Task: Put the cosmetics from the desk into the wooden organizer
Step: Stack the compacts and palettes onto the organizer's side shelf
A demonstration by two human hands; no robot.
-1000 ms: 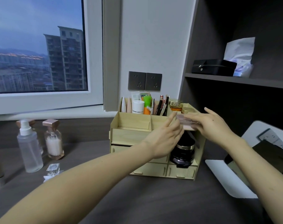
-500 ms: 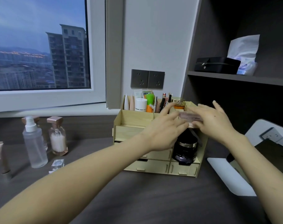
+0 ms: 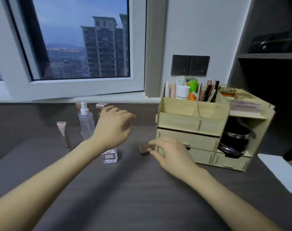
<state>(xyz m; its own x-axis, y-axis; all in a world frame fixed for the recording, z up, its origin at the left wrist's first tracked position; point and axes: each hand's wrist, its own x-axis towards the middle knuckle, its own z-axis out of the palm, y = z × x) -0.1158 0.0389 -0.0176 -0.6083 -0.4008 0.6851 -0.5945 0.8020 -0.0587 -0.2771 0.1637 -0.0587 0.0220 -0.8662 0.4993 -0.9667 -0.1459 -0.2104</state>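
Desk (image 3: 142, 189) dark, mostly bare up front. Organizer (image 3: 200, 129) at right rear, top slots already packed with tubes and pencils, flat palette on its side shelf, black jar (image 3: 233, 140) beneath: likely most sorting done. Remaining cosmetics at left: spray bottle (image 3: 86, 120), upright tube (image 3: 63, 133), small perfume bottle (image 3: 109, 155) partly behind the wrist. Left hand (image 3: 113, 129) raised above those bottles, fingers loosely apart, holding nothing, probably poised to choose. Right hand (image 3: 168, 152) low beside the organizer, fingertips pinching a small brown compact (image 3: 143, 148) lying on the desk, presumably to lift it in.
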